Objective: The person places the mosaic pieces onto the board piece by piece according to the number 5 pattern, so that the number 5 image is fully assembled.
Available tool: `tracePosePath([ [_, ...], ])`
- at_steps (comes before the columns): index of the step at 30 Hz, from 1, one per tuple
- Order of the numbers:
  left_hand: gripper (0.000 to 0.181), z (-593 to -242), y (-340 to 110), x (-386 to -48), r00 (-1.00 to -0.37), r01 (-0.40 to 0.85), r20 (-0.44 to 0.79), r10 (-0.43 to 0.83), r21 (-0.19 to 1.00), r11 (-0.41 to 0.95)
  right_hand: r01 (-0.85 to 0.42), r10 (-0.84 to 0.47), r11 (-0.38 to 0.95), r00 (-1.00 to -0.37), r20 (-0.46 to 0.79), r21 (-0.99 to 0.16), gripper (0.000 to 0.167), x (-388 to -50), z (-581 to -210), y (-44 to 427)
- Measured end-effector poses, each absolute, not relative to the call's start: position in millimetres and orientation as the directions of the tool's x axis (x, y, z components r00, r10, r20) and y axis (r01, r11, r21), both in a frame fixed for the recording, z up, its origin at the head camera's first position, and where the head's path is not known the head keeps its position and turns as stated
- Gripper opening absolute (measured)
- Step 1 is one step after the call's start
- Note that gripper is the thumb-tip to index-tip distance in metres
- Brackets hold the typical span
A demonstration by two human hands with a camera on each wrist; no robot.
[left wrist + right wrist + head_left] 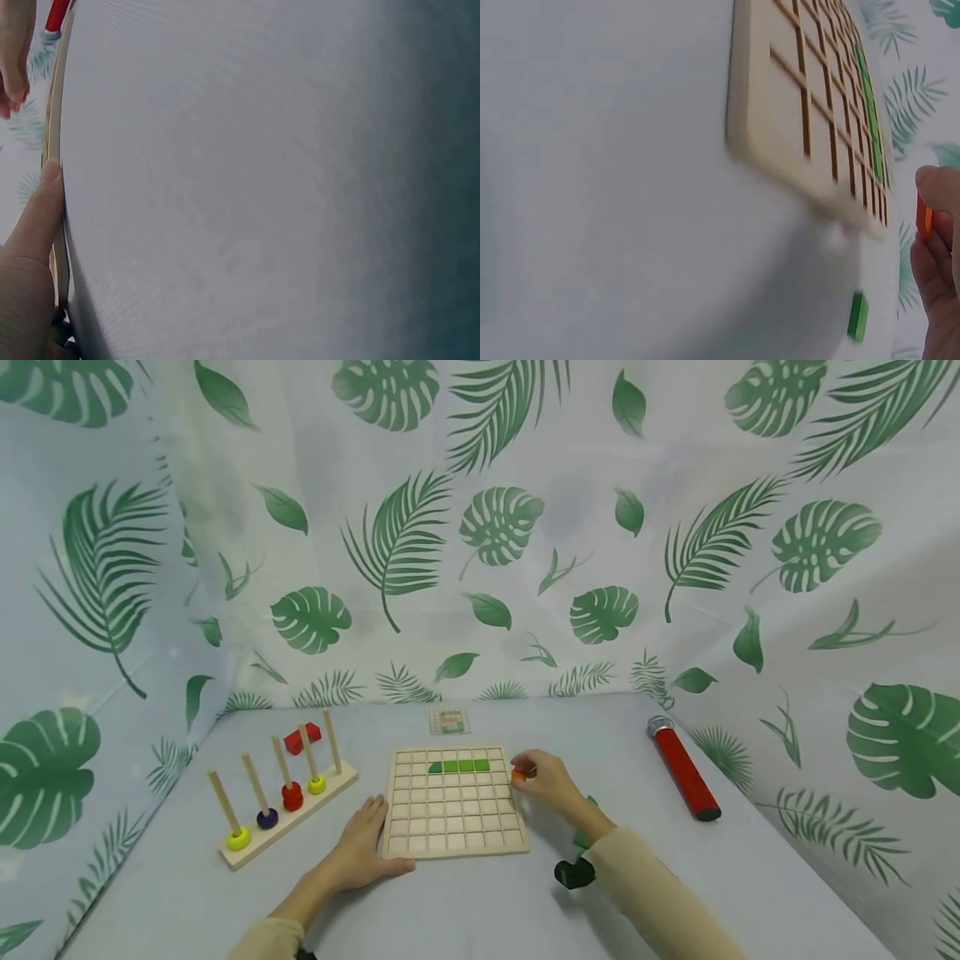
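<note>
A wooden grid board lies flat, with green tiles in a row near its far edge. My left hand rests at the board's near left corner, fingers along the left side and thumb at the near edge; in the left wrist view the thumb touches the rim. At the board's right side, my right hand pinches an orange piece between thumb and fingers. The right wrist view shows this orange piece held above the table, beside the board's corner.
A peg stand with coloured rings and a red block are at left. Behind the board lies a small patterned card. To the right are a red tube, a dark object and green pieces, partly behind my right arm.
</note>
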State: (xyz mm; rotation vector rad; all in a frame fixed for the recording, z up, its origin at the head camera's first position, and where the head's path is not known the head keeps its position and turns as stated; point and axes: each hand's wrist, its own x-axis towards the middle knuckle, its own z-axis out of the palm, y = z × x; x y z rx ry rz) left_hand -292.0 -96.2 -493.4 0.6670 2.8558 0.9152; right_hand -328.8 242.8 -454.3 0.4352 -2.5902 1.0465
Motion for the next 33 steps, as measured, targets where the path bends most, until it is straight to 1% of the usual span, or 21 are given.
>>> tracePosePath([
  [7,0.111,-494,-100,-289,-0.905,0.374,0.057,0.422,0.578,0.725,-0.471,-0.294,0.637,-0.88,0.373,-0.61,0.025,-349,-465,199],
  [9,0.111,-494,-100,-289,-0.902,0.38,0.064,0.427,0.585,0.716,-0.496,-0.33,0.637,-0.867,0.373,-0.59,0.024,-355,-469,188],
  [14,0.111,-496,-100,-290,-0.897,0.394,0.081,0.434,0.586,0.707,-0.514,-0.381,0.623,-0.858,0.345,-0.59,0.024,-365,-476,165],
  [19,0.111,-497,-97,-291,-0.888,0.412,0.089,0.45,0.589,0.696,-0.48,-0.394,0.62,-0.874,0.284,-0.62,0.022,-369,-482,149],
  [24,0.112,-495,-95,-292,-0.891,0.411,0.094,0.445,0.584,0.7,-0.491,-0.393,0.658,-0.871,0.296,-0.57,0.021,-374,-483,135],
  [27,0.113,-493,-96,-293,-0.895,0.402,0.089,0.437,0.582,0.707,-0.495,-0.39,0.682,-0.869,0.304,-0.538,0.024,-378,-482,128],
  [33,0.112,-492,-98,-294,-0.899,0.393,0.078,0.432,0.579,0.714,-0.494,-0.384,0.694,-0.869,0.312,-0.523,0.027,-381,-480,122],
])
